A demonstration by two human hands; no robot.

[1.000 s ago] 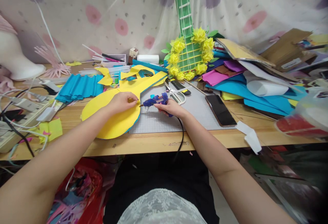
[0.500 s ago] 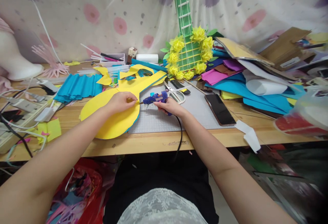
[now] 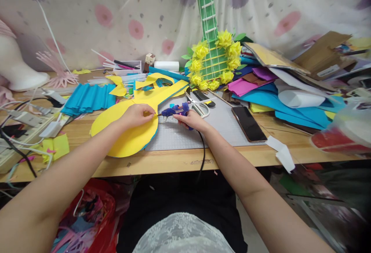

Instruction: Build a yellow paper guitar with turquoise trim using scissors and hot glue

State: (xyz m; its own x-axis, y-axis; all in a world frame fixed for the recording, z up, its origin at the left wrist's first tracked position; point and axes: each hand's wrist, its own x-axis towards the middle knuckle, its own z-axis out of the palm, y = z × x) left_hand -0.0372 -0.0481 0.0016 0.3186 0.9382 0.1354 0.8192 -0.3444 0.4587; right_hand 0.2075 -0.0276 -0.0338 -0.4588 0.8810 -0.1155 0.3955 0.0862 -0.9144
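A blue glue gun [image 3: 177, 110] is gripped in my right hand [image 3: 191, 120], its nozzle pointing left at the edge of a yellow paper cutout [image 3: 116, 129]. This guitar-shaped cutout has blue showing along its lower right edge and overlaps the grey cutting mat [image 3: 171, 137]. My left hand [image 3: 140, 114] rests over the cutout, thumb and fingertips pinched together at its right edge, close to the nozzle. From the gun a black cord [image 3: 203, 148] drops over the table's front edge. White-handled scissors [image 3: 199, 108] lie just behind my right hand.
A green paper guitar [image 3: 209, 25] with yellow flowers leans at the back. A phone [image 3: 248, 124] lies right of the mat. Coloured paper [image 3: 290, 106] is piled at the right, with a plastic cup [image 3: 344, 129] nearby. A power strip [image 3: 23, 137] and cables crowd the left.
Almost nothing differs. The glue gun and my right hand have shifted very slightly left, and the cord has swung a little. My left hand keeps its place on the cutout.
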